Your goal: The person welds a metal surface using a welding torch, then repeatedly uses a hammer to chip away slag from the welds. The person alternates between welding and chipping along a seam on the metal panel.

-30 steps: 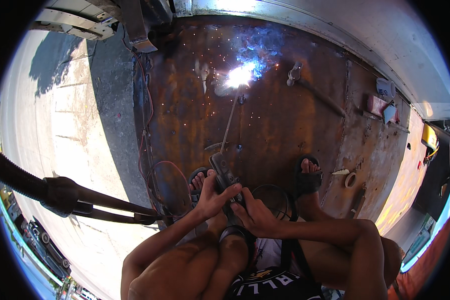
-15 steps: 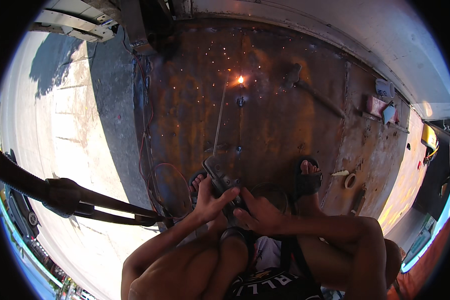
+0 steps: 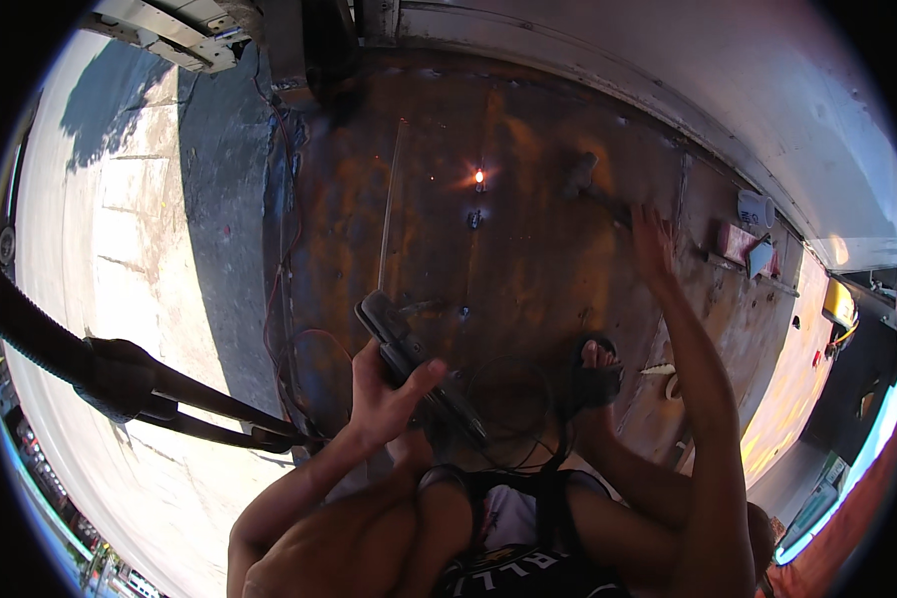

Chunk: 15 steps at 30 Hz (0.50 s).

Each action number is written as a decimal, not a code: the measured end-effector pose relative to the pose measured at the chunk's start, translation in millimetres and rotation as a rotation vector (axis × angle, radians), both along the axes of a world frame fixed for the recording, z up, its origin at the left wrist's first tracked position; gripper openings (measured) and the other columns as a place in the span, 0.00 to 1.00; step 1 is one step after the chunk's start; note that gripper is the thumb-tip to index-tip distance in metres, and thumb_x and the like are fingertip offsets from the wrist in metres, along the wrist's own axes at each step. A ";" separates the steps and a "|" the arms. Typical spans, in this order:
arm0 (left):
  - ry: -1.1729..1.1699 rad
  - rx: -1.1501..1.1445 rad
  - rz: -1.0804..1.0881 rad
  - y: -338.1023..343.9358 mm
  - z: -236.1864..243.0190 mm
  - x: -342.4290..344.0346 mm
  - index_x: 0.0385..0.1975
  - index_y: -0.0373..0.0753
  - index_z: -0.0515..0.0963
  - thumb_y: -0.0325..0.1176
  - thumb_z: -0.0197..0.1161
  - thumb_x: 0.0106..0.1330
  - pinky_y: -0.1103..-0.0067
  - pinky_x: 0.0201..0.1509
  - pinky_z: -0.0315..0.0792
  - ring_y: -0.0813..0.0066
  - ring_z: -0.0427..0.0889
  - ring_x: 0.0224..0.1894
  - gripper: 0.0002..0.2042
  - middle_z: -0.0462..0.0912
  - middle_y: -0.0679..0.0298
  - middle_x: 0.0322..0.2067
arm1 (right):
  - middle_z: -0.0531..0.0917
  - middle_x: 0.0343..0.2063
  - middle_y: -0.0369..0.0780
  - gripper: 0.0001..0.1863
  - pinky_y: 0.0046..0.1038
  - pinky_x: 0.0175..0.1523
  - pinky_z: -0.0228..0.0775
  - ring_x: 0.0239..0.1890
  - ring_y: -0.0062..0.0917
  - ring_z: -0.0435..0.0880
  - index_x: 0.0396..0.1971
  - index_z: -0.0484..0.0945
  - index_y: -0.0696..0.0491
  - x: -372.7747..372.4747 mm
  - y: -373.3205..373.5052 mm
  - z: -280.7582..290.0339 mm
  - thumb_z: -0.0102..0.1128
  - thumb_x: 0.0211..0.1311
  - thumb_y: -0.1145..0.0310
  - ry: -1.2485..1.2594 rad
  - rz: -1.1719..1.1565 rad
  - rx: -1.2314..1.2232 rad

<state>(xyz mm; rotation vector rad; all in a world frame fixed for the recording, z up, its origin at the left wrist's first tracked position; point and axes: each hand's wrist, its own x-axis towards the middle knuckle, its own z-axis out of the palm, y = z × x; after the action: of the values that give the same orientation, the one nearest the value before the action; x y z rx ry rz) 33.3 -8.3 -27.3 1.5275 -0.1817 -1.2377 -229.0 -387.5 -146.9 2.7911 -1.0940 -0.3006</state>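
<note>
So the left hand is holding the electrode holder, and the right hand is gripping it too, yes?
Not quite. In the head view the left hand does hold the electrode holder, but the right hand is off it, reaching out open over the rusty plate towards the hammer.

harsh sun, deep shadows, fisheye-bent edges w/ vignette
</note>
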 end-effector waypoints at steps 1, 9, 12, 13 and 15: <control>-0.010 0.002 0.008 -1.6 0.8 1.2 0.31 0.34 0.75 0.31 0.69 0.62 0.82 0.34 0.75 0.81 0.81 0.28 0.10 0.84 0.62 0.28 | 0.76 0.50 0.47 0.24 0.45 0.54 0.69 0.53 0.42 0.77 0.54 0.69 0.53 -1.8 0.4 -3.0 0.60 0.66 0.55 -0.006 -0.020 0.026; -0.032 -0.045 0.028 -14.4 3.8 7.4 0.30 0.33 0.74 0.30 0.68 0.63 0.80 0.33 0.78 0.76 0.84 0.27 0.10 0.85 0.59 0.25 | 0.80 0.27 0.48 0.18 0.44 0.33 0.70 0.26 0.48 0.80 0.50 0.69 0.56 32.6 41.0 25.0 0.47 0.76 0.55 -0.381 -0.255 0.485; -0.076 -0.003 0.010 -7.0 -5.8 8.2 0.29 0.32 0.74 0.30 0.68 0.63 0.79 0.33 0.78 0.75 0.85 0.27 0.10 0.85 0.58 0.25 | 0.78 0.19 0.44 0.17 0.39 0.32 0.69 0.23 0.42 0.78 0.49 0.70 0.55 82.4 63.3 57.7 0.45 0.77 0.56 -0.530 -0.256 0.735; -0.084 -0.008 0.019 -3.0 -9.7 8.3 0.29 0.32 0.74 0.30 0.68 0.64 0.79 0.33 0.78 0.75 0.85 0.27 0.10 0.85 0.57 0.25 | 0.78 0.19 0.43 0.17 0.37 0.32 0.69 0.22 0.41 0.77 0.49 0.70 0.55 96.1 71.6 69.3 0.45 0.77 0.56 -0.622 -0.232 0.788; -0.099 -0.018 0.036 0.8 -14.8 7.5 0.29 0.31 0.74 0.30 0.68 0.64 0.79 0.33 0.79 0.74 0.85 0.27 0.10 0.85 0.56 0.25 | 0.77 0.20 0.42 0.17 0.34 0.31 0.68 0.21 0.37 0.75 0.48 0.71 0.54 113.4 83.6 83.8 0.46 0.77 0.55 -0.805 -0.182 0.888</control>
<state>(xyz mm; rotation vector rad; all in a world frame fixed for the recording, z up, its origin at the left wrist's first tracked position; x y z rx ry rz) 40.7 -7.5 -42.2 1.5708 -0.2286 -1.1295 -115.7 -304.0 -63.1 3.7392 -1.6960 0.5250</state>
